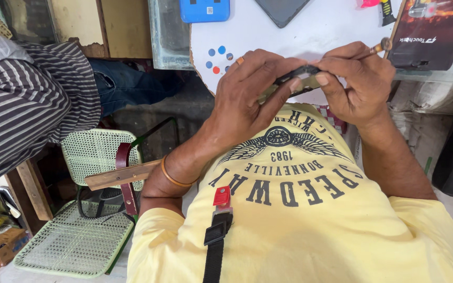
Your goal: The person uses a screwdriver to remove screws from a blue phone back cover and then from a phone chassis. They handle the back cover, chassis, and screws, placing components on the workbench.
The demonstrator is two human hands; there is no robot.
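- Holding is shared between both hands: a flat, dark device [299,79], seemingly a phone or a phone frame, is gripped at chest height above the yellow shirt [310,220].
- The left hand [247,97] is closed around the device's left end, with fingers curled over the top edge and the thumb pressed along the lower edge.
- The right hand [356,84] is closed on the right end; a thin tool with a brown handle [379,48] is also pinched in it, and its tip cannot be made out.
- The device's long axis is seen to run left to right, slightly tilted, bridging the gap between the two hands; neither hand is nearer, since each is in contact with one end.
- The device is held just in front of a white round table [321,26], on which a blue box [204,9], a dark tablet [281,10] and coloured dots [218,57] are noted.
- A green mesh chair [87,209] is noted to the left, well apart from the hands, and a striped sleeve [22,99] of another person is recorded at the left edge.
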